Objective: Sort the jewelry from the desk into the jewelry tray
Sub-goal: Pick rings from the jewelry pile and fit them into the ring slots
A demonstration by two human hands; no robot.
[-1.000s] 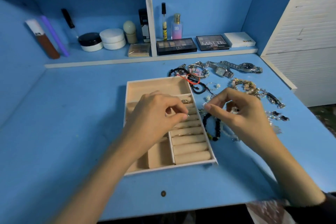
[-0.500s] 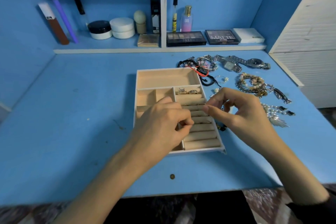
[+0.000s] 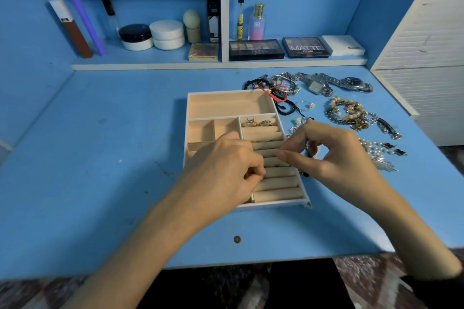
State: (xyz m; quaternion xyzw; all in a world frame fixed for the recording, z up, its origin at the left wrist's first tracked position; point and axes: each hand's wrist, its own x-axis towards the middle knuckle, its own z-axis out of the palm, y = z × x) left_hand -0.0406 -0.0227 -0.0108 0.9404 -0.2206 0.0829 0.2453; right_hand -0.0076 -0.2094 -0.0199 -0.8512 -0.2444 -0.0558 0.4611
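The jewelry tray [image 3: 226, 105], white-rimmed with beige lining, lies mid-desk. Two gold rings [image 3: 258, 123] sit in its top ring slot. My left hand [image 3: 226, 170] hovers over the ring rolls, fingers curled, its fingertips pinching a small ring against a roll. My right hand [image 3: 334, 158] is over the tray's right edge with thumb and forefinger tips together; whether they hold anything is hidden. A black bead bracelet [image 3: 305, 173] peeks out beneath it. Loose jewelry lies to the right: watches [image 3: 334, 83], cord bracelets [image 3: 276, 95], a gold chain pile [image 3: 349, 113] and pearl pieces [image 3: 379, 150].
A low shelf [image 3: 155, 66] along the back carries cosmetic jars, bottles and eyeshadow palettes [image 3: 256, 49]. A white slatted cabinet [image 3: 426, 45] borders the desk on the right. The blue desk [image 3: 88, 145] stretches left of the tray, and its front edge is near my forearms.
My left hand has slid down the ring rolls toward the tray's near end. My right hand came in over the tray's right edge. The view tilted downward.
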